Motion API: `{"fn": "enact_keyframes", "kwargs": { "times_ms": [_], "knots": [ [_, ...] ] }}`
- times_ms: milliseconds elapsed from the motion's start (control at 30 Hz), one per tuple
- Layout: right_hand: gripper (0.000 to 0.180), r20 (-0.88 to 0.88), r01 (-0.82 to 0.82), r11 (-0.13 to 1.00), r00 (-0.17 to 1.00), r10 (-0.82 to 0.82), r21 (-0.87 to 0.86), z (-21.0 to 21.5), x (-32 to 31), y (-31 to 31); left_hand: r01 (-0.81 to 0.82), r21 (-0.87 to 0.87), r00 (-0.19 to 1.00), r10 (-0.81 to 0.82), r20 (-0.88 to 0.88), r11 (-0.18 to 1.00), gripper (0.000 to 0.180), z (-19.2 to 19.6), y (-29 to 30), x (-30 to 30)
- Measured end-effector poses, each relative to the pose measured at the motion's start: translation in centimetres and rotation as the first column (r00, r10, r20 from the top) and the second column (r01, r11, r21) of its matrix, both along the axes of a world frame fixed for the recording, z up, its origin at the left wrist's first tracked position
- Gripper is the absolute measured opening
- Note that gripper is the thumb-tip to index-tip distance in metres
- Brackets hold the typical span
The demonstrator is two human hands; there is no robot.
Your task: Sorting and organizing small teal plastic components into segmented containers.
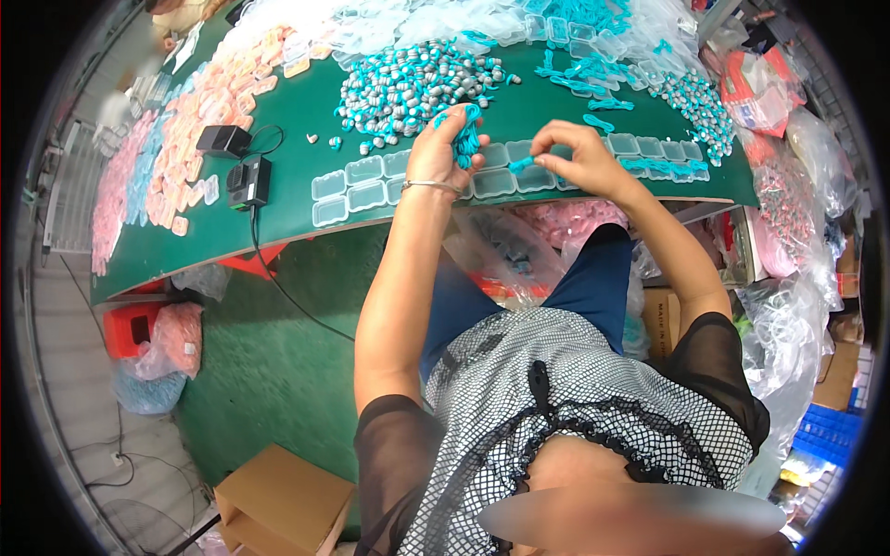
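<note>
My left hand (438, 153) is closed round a bundle of teal cords (467, 137), held above a double row of small clear plastic cases (366, 195) along the table's near edge. To its right, my right hand (586, 159) pinches a short teal cord piece (522, 165) between thumb and fingertips, just over the cases. Several cases towards the right end have teal cords (660, 167) lying in or on them. Behind my left hand lies a large heap of small teal-and-grey striped pieces (408, 88).
The green table (278, 111) carries peach cases (236, 83) on the left and clear cases (417, 23) at the back. A black charger (248, 181) trails a cable over the edge. Plastic bags (783, 157) crowd the right. A cardboard box (283, 496) stands on the floor.
</note>
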State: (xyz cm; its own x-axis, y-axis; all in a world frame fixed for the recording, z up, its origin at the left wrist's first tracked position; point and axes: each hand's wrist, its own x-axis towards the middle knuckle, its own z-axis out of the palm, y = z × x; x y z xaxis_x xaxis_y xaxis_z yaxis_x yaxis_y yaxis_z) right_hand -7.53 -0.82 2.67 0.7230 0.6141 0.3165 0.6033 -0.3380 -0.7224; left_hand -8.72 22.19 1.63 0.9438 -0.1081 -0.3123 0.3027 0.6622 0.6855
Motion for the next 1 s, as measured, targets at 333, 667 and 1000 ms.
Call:
{"fn": "enact_keyframes", "kwargs": {
  "times_ms": [333, 667, 1000],
  "knots": [
    [0.012, 0.482, 0.147, 0.950, 0.876, 0.004, -0.276, -1.3, -1.7, 0.2, 0.064, -0.060, 0.998, -0.062, 0.032, 0.996, 0.026, -0.3, 0.7, -1.6],
    [0.016, 0.496, 0.143, 0.943, 0.868, 0.027, -0.301, -1.0, -1.6, 1.3, 0.094, -0.007, 0.993, -0.094, 0.076, 0.996, 0.027, -0.3, 0.5, -2.3],
    [0.025, 0.175, 0.048, 0.958, 0.985, 0.002, -0.281, 1.6, 0.0, 2.4, 0.119, -0.034, 0.993, -0.118, 0.033, 0.992, 0.028, -0.5, 0.8, -2.3]
  ]
}}
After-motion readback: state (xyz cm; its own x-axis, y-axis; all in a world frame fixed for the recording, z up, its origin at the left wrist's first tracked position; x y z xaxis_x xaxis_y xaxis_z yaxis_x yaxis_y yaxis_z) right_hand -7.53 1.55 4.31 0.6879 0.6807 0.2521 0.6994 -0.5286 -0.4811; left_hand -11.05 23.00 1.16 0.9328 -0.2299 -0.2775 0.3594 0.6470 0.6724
